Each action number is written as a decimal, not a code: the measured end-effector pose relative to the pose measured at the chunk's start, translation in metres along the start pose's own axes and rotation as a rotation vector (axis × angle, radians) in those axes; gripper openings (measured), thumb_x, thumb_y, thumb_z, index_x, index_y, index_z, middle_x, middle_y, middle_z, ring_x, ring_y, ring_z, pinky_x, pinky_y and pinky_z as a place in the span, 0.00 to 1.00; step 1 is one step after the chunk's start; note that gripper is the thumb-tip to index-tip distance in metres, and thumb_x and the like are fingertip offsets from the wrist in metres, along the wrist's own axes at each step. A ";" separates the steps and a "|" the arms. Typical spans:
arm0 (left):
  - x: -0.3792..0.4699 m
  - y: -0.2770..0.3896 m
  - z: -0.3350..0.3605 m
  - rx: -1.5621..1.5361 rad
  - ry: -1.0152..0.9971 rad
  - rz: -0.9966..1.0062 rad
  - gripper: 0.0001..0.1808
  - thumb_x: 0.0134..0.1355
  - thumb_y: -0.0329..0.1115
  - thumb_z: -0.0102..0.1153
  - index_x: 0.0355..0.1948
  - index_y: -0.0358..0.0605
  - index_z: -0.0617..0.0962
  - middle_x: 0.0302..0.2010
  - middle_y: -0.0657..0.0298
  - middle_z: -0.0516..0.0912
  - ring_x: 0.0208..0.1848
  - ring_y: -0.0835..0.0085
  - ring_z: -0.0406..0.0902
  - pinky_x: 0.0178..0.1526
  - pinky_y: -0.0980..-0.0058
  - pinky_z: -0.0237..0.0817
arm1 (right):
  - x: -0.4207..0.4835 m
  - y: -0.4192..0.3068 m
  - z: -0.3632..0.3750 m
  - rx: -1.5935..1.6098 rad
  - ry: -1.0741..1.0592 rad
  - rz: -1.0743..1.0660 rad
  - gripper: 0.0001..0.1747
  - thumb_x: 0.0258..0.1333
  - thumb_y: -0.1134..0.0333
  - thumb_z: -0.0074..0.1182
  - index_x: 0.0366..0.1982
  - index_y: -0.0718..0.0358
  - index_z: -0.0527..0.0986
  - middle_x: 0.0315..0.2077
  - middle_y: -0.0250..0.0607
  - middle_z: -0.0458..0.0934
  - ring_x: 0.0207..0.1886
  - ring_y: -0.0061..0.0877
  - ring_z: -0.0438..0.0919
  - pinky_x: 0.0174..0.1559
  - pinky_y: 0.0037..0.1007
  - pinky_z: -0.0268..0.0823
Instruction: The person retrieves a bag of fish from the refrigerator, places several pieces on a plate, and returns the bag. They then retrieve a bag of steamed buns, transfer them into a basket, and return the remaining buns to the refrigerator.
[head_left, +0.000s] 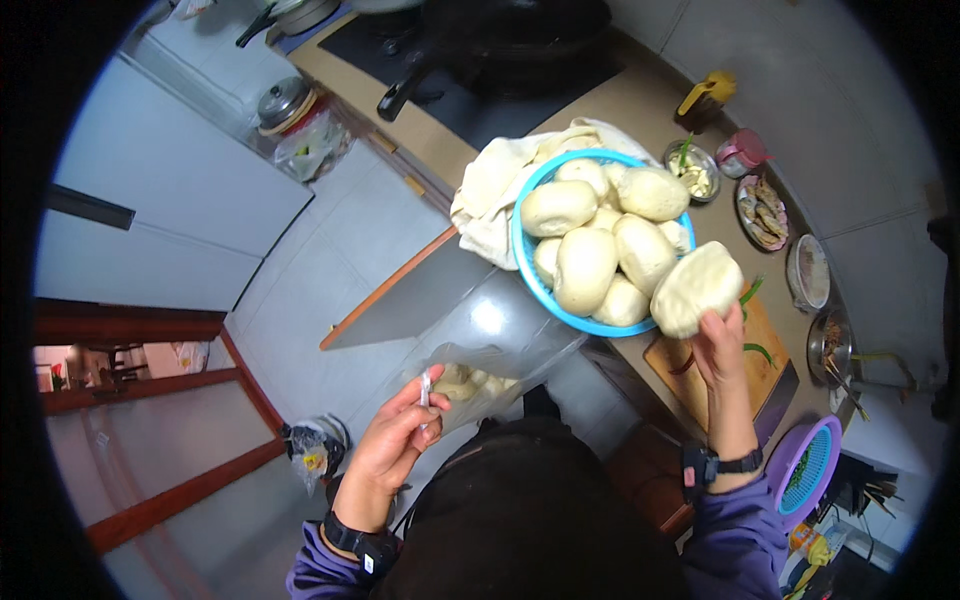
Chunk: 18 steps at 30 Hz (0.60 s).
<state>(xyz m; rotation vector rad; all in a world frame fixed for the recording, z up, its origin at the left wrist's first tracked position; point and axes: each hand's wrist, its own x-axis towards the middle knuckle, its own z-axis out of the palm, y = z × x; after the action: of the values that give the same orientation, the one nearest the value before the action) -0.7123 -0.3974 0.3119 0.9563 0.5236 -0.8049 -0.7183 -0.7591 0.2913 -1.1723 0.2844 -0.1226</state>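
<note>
My right hand (721, 346) grips a pale steamed bun (697, 291) at the right rim of a blue plastic basket (534, 289). More steamed buns (586, 270) are heaped in the basket, which stands at the counter's edge over a cream cloth (487, 187). Lower and to the left, my left hand (420, 416) pinches the edge of a clear plastic bag (457, 352). Several buns (469, 382) lie inside the bag, seen partly through its film.
Behind the basket a black wok (517, 30) sits on the hob. A wooden cutting board (761, 330) with green peppers is at the right, near bowls and a plate of food (763, 213). An open cabinet door (405, 300) juts out beneath the counter. A purple basin (780, 457) stands lower right.
</note>
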 end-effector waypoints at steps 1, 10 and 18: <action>-0.001 0.000 0.002 0.010 0.002 -0.002 0.32 0.50 0.19 0.44 0.60 0.40 0.61 0.35 0.63 0.72 0.22 0.82 0.62 0.25 0.86 0.53 | -0.009 -0.002 0.005 0.022 -0.133 -0.006 0.44 0.37 0.64 0.65 0.56 0.67 0.57 0.50 0.46 0.68 0.54 0.34 0.69 0.54 0.36 0.63; -0.039 0.011 0.005 -0.096 -0.061 0.066 0.32 0.49 0.19 0.42 0.60 0.39 0.61 0.34 0.60 0.74 0.21 0.83 0.60 0.26 0.86 0.53 | -0.040 0.164 0.119 -0.724 -0.845 0.014 0.36 0.42 0.67 0.61 0.55 0.65 0.60 0.51 0.53 0.65 0.53 0.39 0.67 0.52 0.32 0.62; -0.021 -0.001 -0.004 -0.035 -0.059 0.038 0.30 0.51 0.22 0.47 0.59 0.39 0.63 0.31 0.62 0.74 0.22 0.82 0.63 0.25 0.86 0.54 | 0.012 0.004 0.041 -1.255 -0.040 -0.625 0.15 0.43 0.78 0.56 0.37 0.66 0.72 0.35 0.47 0.74 0.41 0.40 0.73 0.44 0.34 0.66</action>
<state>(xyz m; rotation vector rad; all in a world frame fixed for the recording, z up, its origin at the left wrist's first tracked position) -0.7256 -0.3868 0.3246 0.9054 0.4660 -0.7855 -0.6951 -0.7239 0.3005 -2.4868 -0.1016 -0.5135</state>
